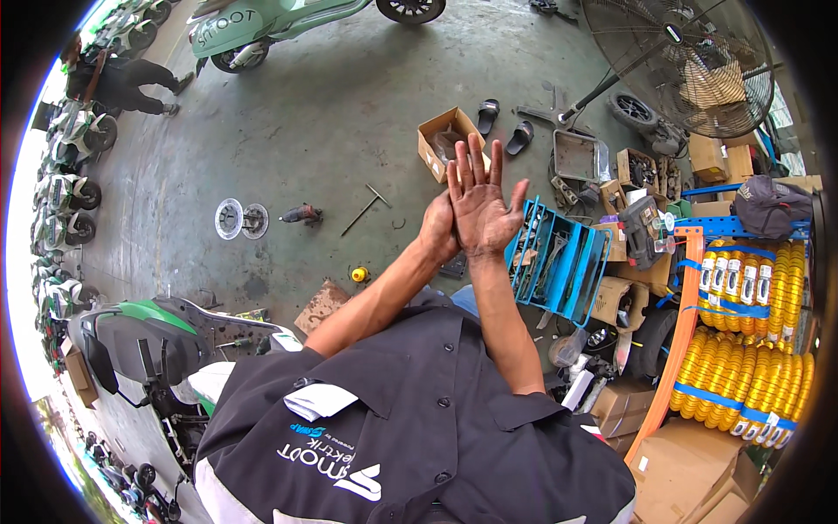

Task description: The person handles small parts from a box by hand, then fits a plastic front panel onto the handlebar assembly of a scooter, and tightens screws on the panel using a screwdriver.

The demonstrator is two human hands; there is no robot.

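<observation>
My right hand (pixel 485 212) is raised in front of me, palm showing, its fingers stretched out and smudged dark. My left hand (pixel 437 229) touches the little-finger side of it; the left fingers are mostly hidden behind the right palm. No object shows in the right hand. Just beyond the fingertips stands an open cardboard box (pixel 430 155) with something in a clear bag inside. A blue metal toolbox (pixel 573 286), its trays spread and holding hand tools, lies to the right of my wrists.
On the floor to the left lie a T-handle wrench (pixel 359 215), a power tool (pixel 302 213), two round discs (pixel 230 218) and a yellow round part (pixel 359 274). A scooter (pixel 153 336) stands near left, a green one (pixel 288 22) far. Yellow coil springs (pixel 733 371) fill a rack; a fan (pixel 676 65) stands far right.
</observation>
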